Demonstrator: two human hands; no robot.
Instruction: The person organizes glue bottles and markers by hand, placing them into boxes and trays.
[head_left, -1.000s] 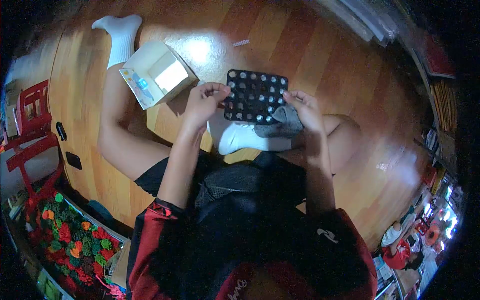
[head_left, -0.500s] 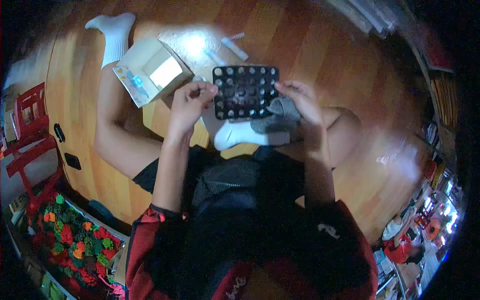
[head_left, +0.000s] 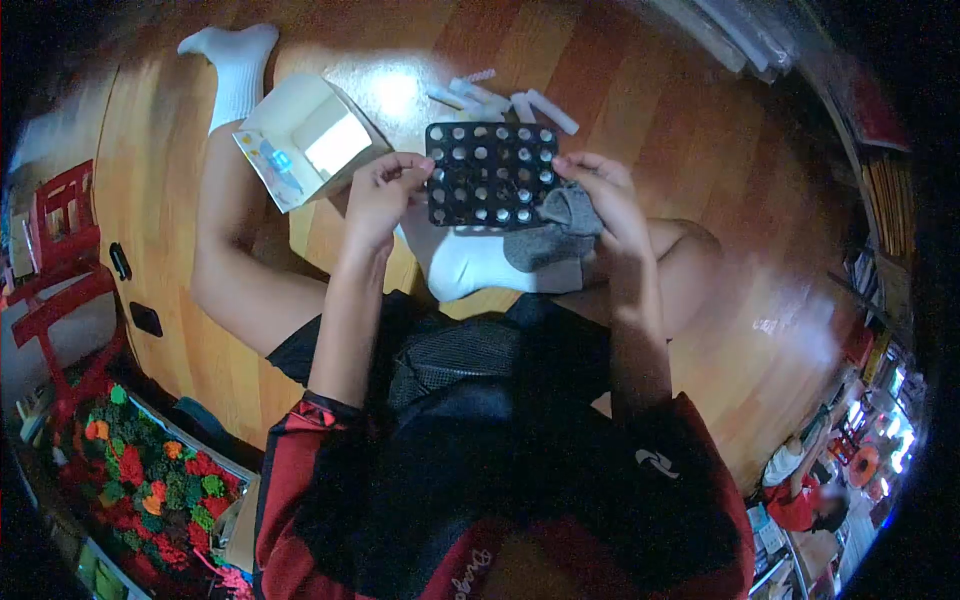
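A black rectangular tray with rows of round holes is held up in front of me, broad face toward me. My left hand pinches its left edge between thumb and fingers. On the opposite edge, my right hand grips it the same way. Beneath the right fingers there is a grey cloth, overlapping my white-socked foot in this view. Through several holes the lighter background shows. Just past the tray's top edge, white stick-like pieces lie on the floor.
An open cardboard box with a printed flap rests beside my left leg. Wooden flooring surrounds me. To the left are a red chair and a bin of colourful moss-like tufts. Another person sits at far right.
The tray has risen slightly and its holes now show more sharply. More of the white pieces are visible beyond it. Both hands keep their hold.
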